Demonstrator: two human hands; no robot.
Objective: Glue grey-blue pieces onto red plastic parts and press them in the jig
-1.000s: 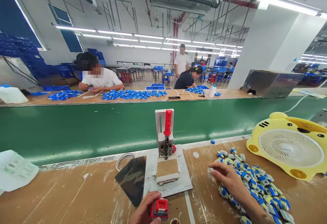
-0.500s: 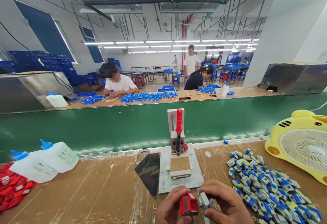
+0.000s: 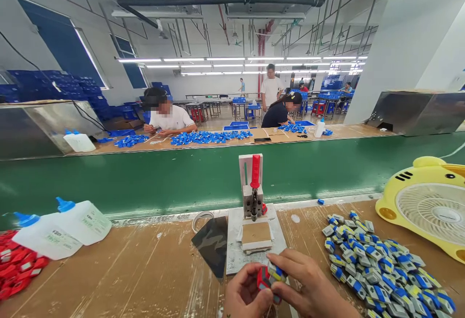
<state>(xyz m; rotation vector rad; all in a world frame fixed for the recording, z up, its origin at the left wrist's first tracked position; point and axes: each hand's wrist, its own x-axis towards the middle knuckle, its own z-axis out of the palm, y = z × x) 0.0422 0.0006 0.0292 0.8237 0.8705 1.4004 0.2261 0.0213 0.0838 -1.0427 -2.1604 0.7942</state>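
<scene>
Can make out green and dark printing on the two white bottles [image 3: 89,222] at the left of the near surface [image 3: 145,260], too small to read. Can also spot a small mark on the hub of the yellow fan [image 3: 425,206], likewise unreadable. Have the red-and-grey part [image 3: 263,278] pinched between thumb and fingers of the left grip [image 3: 245,291], on the near side of the clamp press [image 3: 255,192]. Have a grey, blue and yellow block [image 3: 276,272] in the right grip [image 3: 303,281], closed narrowly on it and held right against the red-and-grey part; cannot tell whether joined. Find the white bottles tilted, capped with blue nozzles, fill level hard to judge, beside a heap of red parts [image 3: 22,269]. See similar blocks in a loose pile [image 3: 385,265] at right. Notice a slimmer upright bottle [image 3: 319,128] on the far surface [image 3: 348,130], near blue pieces [image 3: 210,137], with blue bins [image 3: 236,126] beyond, contents too small to tell
</scene>
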